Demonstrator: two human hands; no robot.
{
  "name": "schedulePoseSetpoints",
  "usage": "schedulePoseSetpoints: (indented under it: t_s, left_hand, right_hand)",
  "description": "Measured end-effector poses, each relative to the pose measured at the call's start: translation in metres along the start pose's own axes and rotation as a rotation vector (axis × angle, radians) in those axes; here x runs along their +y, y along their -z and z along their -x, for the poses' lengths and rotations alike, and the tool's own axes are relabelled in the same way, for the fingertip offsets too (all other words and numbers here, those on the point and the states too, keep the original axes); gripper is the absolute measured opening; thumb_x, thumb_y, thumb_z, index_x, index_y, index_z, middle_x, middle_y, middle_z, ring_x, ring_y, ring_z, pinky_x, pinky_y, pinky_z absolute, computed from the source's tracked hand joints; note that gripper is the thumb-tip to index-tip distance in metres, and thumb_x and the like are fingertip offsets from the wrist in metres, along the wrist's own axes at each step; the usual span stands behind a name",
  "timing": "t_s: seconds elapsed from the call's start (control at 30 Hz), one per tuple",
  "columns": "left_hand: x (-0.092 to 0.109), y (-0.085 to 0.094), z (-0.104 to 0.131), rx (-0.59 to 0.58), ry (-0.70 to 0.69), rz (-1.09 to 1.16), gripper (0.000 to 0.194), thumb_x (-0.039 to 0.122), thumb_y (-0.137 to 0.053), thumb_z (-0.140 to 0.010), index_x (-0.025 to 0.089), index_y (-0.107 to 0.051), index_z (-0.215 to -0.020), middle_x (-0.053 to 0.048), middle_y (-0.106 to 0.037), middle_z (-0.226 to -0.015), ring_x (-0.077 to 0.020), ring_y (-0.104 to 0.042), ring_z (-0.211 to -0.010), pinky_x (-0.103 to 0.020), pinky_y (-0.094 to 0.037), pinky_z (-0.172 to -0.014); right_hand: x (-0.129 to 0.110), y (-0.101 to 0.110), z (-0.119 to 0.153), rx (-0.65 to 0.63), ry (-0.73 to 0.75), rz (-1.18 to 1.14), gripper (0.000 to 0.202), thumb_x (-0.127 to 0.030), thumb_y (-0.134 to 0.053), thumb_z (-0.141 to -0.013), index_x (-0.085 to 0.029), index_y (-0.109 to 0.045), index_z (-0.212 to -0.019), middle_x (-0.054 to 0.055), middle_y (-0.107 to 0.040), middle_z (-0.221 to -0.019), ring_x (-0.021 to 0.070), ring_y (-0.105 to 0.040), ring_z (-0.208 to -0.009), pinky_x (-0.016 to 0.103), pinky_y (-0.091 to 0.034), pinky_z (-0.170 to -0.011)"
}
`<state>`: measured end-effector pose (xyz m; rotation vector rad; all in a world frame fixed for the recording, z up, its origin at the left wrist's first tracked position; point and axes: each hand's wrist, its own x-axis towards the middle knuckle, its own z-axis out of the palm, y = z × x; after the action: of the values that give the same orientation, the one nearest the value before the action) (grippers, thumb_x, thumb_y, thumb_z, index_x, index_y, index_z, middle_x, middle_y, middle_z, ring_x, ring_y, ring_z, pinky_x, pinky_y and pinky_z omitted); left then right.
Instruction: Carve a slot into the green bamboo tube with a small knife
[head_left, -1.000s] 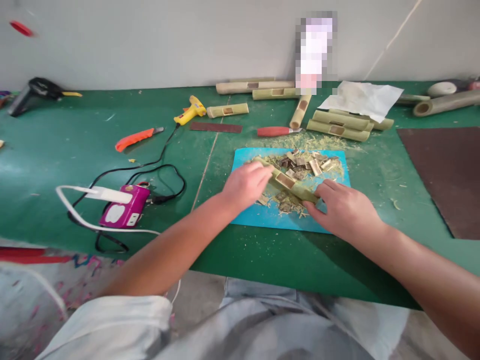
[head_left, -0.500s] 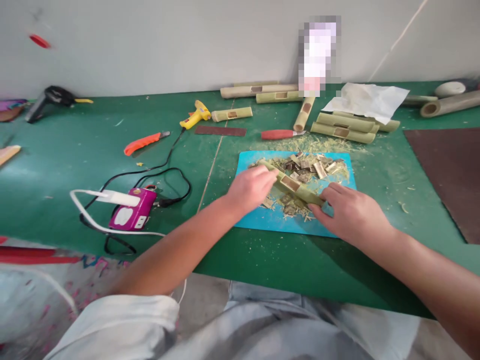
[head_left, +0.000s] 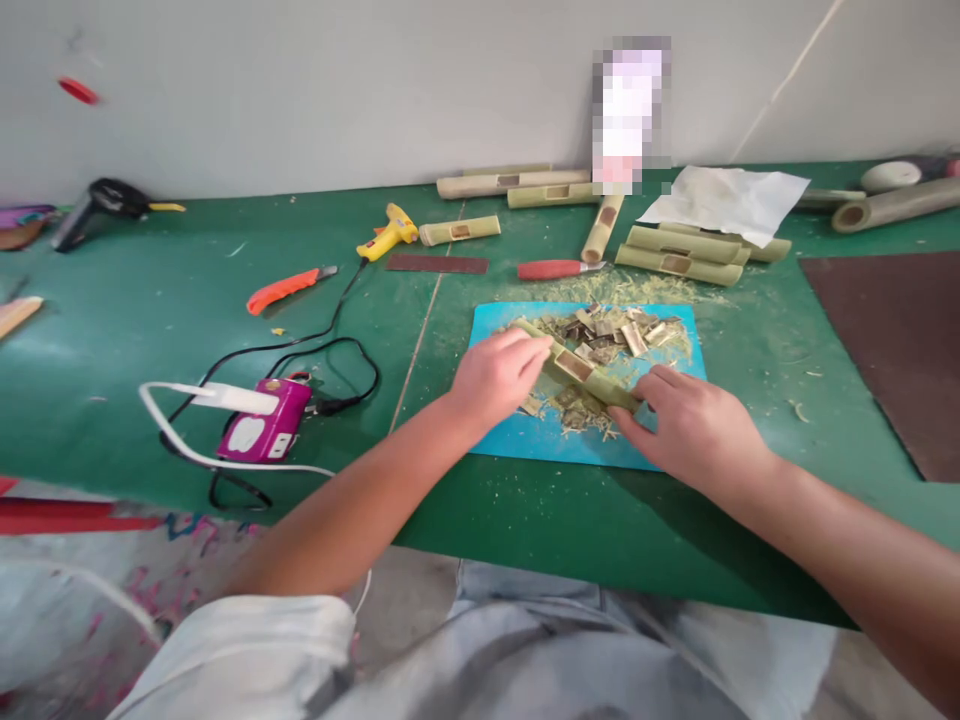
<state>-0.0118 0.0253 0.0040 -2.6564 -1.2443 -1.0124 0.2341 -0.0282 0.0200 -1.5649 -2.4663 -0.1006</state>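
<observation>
A green bamboo tube with a rectangular opening cut in its upper side slants between my two hands. My left hand is closed around its far left end. At the near right end, my right hand grips it between thumb and fingers. Beneath lies a blue mat, strewn with bamboo shavings and several small cut chips. Beyond the mat's far edge rests a red-handled carving knife. The fingertips of my left hand are partly hidden by the hand itself.
Several notched bamboo tubes lie at the back, some under white paper. Leftward are an orange cutter, a yellow glue gun and a purple power strip with trailing cords. A brown board lies right.
The view has shifted slightly, so things on the table appear a little further left. Both hands keep their grip on the bamboo tube, which holds nearly the same slant.
</observation>
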Motion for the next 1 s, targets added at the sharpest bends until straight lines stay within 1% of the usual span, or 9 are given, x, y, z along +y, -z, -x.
schedulePoseSetpoints:
  t_s: [0.13,0.2,0.33,0.5,0.6,0.73,0.83,0.93,1.0]
  left_hand:
    - [0.035,-0.006,0.001,-0.082,-0.108,-0.011,0.026,0.025,-0.047,-0.101,0.013,-0.068,-0.112,-0.007,-0.071,-0.086,-0.0156,-0.068,-0.079,-0.025,-0.055,-0.071]
    - [0.043,-0.010,0.002,-0.139,-0.144,-0.019,0.028,0.023,-0.045,-0.102,0.012,-0.067,-0.115,-0.007,-0.069,-0.083,-0.0160,-0.068,-0.077,-0.025,-0.054,-0.068]
    - [0.043,-0.014,0.005,-0.161,-0.127,-0.050,0.031,0.020,-0.039,-0.102,0.010,-0.065,-0.116,-0.006,-0.065,-0.078,-0.0163,-0.066,-0.074,-0.025,-0.054,-0.066]
    - [0.042,-0.012,0.007,-0.220,-0.183,-0.015,0.034,0.022,-0.035,-0.103,0.010,-0.063,-0.120,-0.008,-0.065,-0.081,-0.0178,-0.066,-0.076,-0.027,-0.054,-0.066]
    - [0.041,-0.011,0.007,-0.211,-0.159,-0.036,0.035,0.020,-0.034,-0.103,0.009,-0.063,-0.119,-0.008,-0.064,-0.079,-0.0180,-0.065,-0.076,-0.027,-0.054,-0.065]
    - [0.039,-0.011,0.009,-0.188,-0.203,-0.030,0.033,0.020,-0.037,-0.102,0.010,-0.064,-0.119,-0.007,-0.065,-0.079,-0.0160,-0.065,-0.073,-0.024,-0.052,-0.062]
    - [0.037,-0.012,0.009,-0.162,-0.171,-0.008,0.031,0.020,-0.040,-0.102,0.011,-0.065,-0.118,-0.007,-0.066,-0.082,-0.0159,-0.065,-0.075,-0.024,-0.053,-0.065]
    - [0.035,-0.013,0.008,-0.193,-0.177,0.056,0.031,0.021,-0.041,-0.102,0.011,-0.065,-0.119,-0.006,-0.065,-0.081,-0.0158,-0.065,-0.074,-0.025,-0.053,-0.066]
    - [0.035,-0.013,0.008,-0.185,-0.165,0.088,0.031,0.021,-0.041,-0.103,0.010,-0.065,-0.118,-0.007,-0.065,-0.081,-0.0162,-0.065,-0.075,-0.026,-0.053,-0.067]
  right_hand:
    - [-0.005,-0.002,0.001,0.024,-0.010,-0.009,0.032,-0.042,-0.053,-0.089,-0.018,-0.057,-0.069,0.003,-0.057,-0.068,0.0132,-0.050,-0.058,0.029,-0.027,-0.054]
    - [-0.006,-0.003,0.001,0.010,-0.014,-0.011,0.032,-0.042,-0.053,-0.089,-0.017,-0.058,-0.069,0.003,-0.058,-0.068,0.0133,-0.050,-0.058,0.029,-0.027,-0.054]
    - [-0.006,-0.002,-0.001,-0.034,-0.024,-0.027,0.031,-0.042,-0.053,-0.089,-0.017,-0.058,-0.071,0.004,-0.059,-0.070,0.0137,-0.050,-0.058,0.029,-0.028,-0.055]
    - [-0.007,0.000,-0.001,-0.065,-0.029,-0.047,0.030,-0.040,-0.050,-0.090,-0.017,-0.059,-0.072,0.005,-0.059,-0.071,0.0145,-0.050,-0.059,0.030,-0.027,-0.055]
    - [-0.007,0.001,-0.001,-0.066,-0.034,-0.059,0.031,-0.041,-0.050,-0.090,-0.018,-0.058,-0.071,0.005,-0.058,-0.071,0.0145,-0.050,-0.059,0.030,-0.028,-0.055]
    - [-0.007,0.002,-0.001,-0.066,-0.029,-0.055,0.030,-0.040,-0.050,-0.090,-0.018,-0.058,-0.071,0.005,-0.059,-0.071,0.0147,-0.050,-0.059,0.029,-0.027,-0.054]
    - [-0.007,0.002,-0.002,-0.069,-0.040,-0.060,0.031,-0.041,-0.050,-0.090,-0.018,-0.057,-0.071,0.005,-0.058,-0.071,0.0146,-0.050,-0.059,0.029,-0.027,-0.055]
    - [-0.006,0.002,-0.002,-0.084,-0.038,-0.057,0.030,-0.040,-0.050,-0.090,-0.018,-0.056,-0.071,0.005,-0.058,-0.071,0.0148,-0.051,-0.060,0.030,-0.027,-0.055]
    - [-0.006,0.001,-0.003,-0.090,-0.037,-0.050,0.030,-0.039,-0.050,-0.090,-0.018,-0.057,-0.071,0.005,-0.058,-0.071,0.0149,-0.051,-0.060,0.030,-0.028,-0.055]
